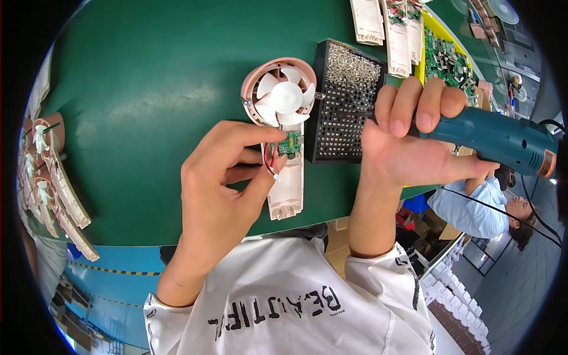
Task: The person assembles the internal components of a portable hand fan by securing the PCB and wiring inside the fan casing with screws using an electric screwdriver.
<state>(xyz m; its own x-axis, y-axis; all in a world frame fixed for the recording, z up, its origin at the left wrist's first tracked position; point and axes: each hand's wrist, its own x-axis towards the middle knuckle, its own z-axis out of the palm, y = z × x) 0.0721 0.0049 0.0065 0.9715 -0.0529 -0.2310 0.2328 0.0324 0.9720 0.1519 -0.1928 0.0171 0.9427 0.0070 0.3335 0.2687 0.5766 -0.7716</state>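
My left hand [222, 177] is closed in a pinch on a small green circuit board [290, 144], thumb at one edge and fingertips at the other. The board sits on the pale open handle shell [287, 186] of a handheld fan. Red and dark wires with a white plug [277, 177] hang by my thumb. White blades in a pink ring form the fan head [285, 96], which lies beyond the board. My right hand [408, 130] is wrapped round a teal electric screwdriver [494, 139]. Its tip, mostly hidden by my fingers, points toward a black screw tray [343, 106].
Loose screws fill the tray's far end. Behind it lie more pale shells [399, 35] and a yellow bin [447, 29] of circuit boards. Several fan halves [56, 171] lie at the far left. A black cable [503, 207] trails at right, near a seated person [473, 207].
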